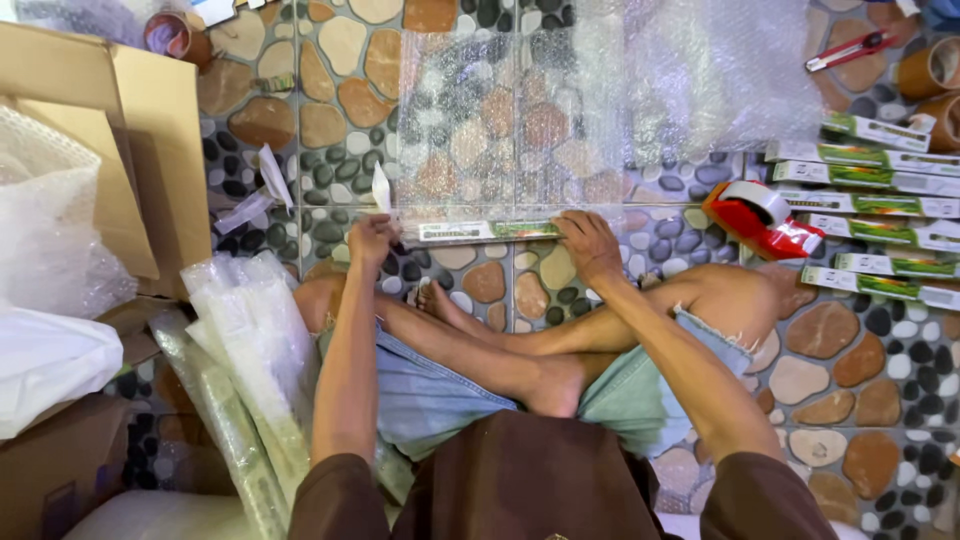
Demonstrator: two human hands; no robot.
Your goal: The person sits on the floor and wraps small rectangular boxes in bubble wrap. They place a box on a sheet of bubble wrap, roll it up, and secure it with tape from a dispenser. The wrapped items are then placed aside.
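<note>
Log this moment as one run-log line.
left hand: on long box end | right hand: pressing box | bubble wrap: spread on floor beyond box | tape dispenser: right
</note>
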